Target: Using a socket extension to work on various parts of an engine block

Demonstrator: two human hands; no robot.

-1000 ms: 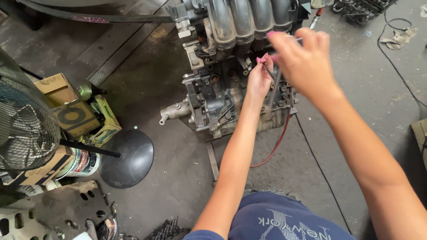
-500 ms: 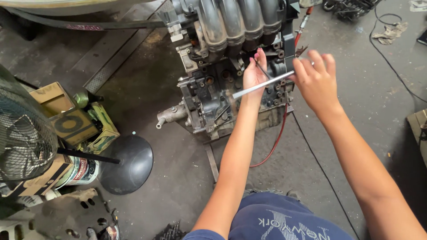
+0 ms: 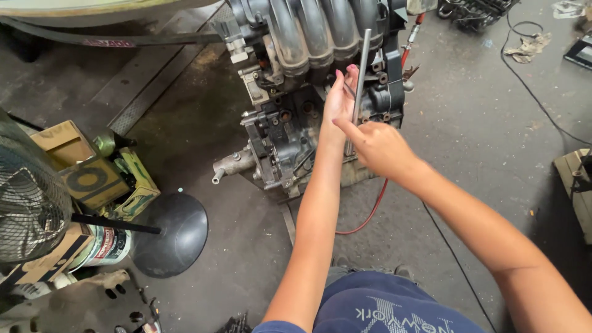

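Observation:
A car engine (image 3: pixel 290 117) with grey intake runners (image 3: pixel 308 31) stands on the concrete floor in front of me. My left hand (image 3: pixel 340 102) reaches against its side, fingers up, touching a long silver metal rod (image 3: pixel 361 68). The rod stands nearly upright against the engine. My right hand (image 3: pixel 375 147) grips the rod's lower part, index finger stretched toward the left hand. A red cable (image 3: pixel 370 213) loops down from the engine to the floor.
A fan with a wire cage (image 3: pixel 28 203) and round black base (image 3: pixel 172 234) stands at left, beside cardboard boxes (image 3: pixel 80 172) and a can (image 3: pixel 108 243). A black cord (image 3: pixel 536 92), a rag (image 3: pixel 530 46) and a metal part (image 3: pixel 475 9) lie at the back right.
The rod has swung from nearly level to nearly upright. My right hand came down and toward me, closing on the rod's lower part. My left hand stays at the engine.

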